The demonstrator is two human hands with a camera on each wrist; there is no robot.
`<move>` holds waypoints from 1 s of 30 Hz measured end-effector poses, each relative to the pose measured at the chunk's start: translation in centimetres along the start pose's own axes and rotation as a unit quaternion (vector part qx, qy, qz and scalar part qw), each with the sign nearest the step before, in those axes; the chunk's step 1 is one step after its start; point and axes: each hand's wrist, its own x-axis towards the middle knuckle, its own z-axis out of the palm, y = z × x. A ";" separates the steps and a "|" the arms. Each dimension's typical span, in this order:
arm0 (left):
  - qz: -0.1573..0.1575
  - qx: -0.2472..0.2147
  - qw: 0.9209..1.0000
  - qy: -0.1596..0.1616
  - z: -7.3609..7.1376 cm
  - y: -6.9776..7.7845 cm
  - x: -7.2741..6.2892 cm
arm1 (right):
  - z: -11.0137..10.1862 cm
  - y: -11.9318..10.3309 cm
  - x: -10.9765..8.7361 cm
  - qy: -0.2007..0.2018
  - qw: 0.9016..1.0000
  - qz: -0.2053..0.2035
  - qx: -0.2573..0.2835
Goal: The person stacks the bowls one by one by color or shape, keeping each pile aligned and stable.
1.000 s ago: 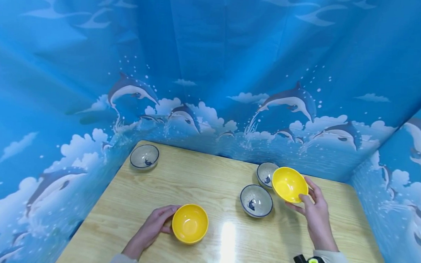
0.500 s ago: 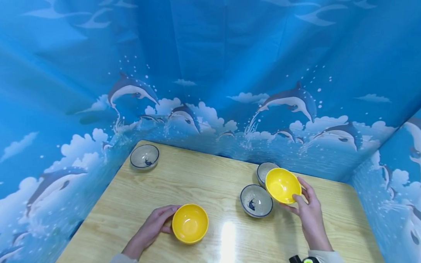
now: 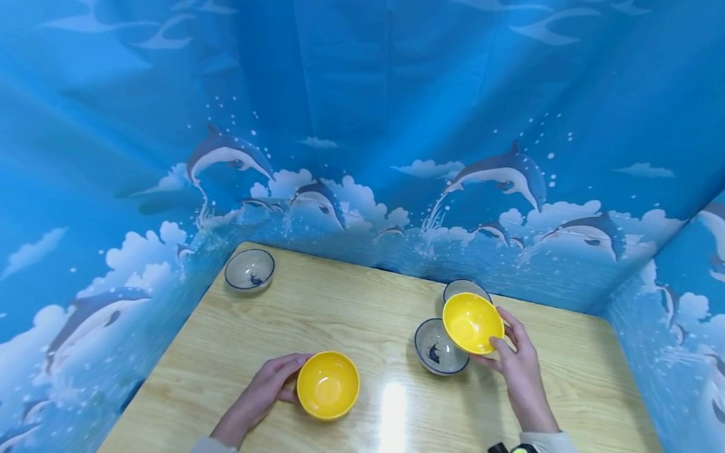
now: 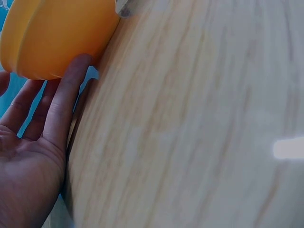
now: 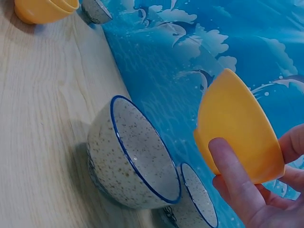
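Note:
In the head view my left hand (image 3: 265, 388) holds the left side of a yellow bowl (image 3: 327, 386) standing on the table; a doubled rim in the right wrist view suggests nested bowls. The left wrist view shows my fingers (image 4: 66, 102) against its wall. My right hand (image 3: 518, 365) grips another yellow bowl (image 3: 473, 323) in the air, thumb and fingers on opposite sides of it. This bowl is tilted and, seen from the head, partly covers two speckled bowls with blue rims: a nearer one (image 3: 439, 352) and a farther one (image 3: 465, 288).
Another speckled blue-rimmed bowl (image 3: 250, 270) stands at the table's far left corner. The wooden table (image 3: 348, 299) meets a blue dolphin-print curtain (image 3: 366, 120) along its back edge. A bright reflection lies on the tabletop near the front.
My right hand has carried its yellow bowl leftward and slightly toward me, over the two speckled bowls. The left hand and its bowl have stayed in place.

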 end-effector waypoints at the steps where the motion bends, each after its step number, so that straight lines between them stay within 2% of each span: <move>1: 0.000 0.000 1.000 0.001 0.0 0.0 0.0 | 0.2 0.0 0.0 -0.002 1.000 -0.001 0.001; 30: -0.003 0.007 1.000 0.007 0.0 0.0 0.0 | 3.8 1.2 -1.2 -0.057 0.998 -0.005 -0.009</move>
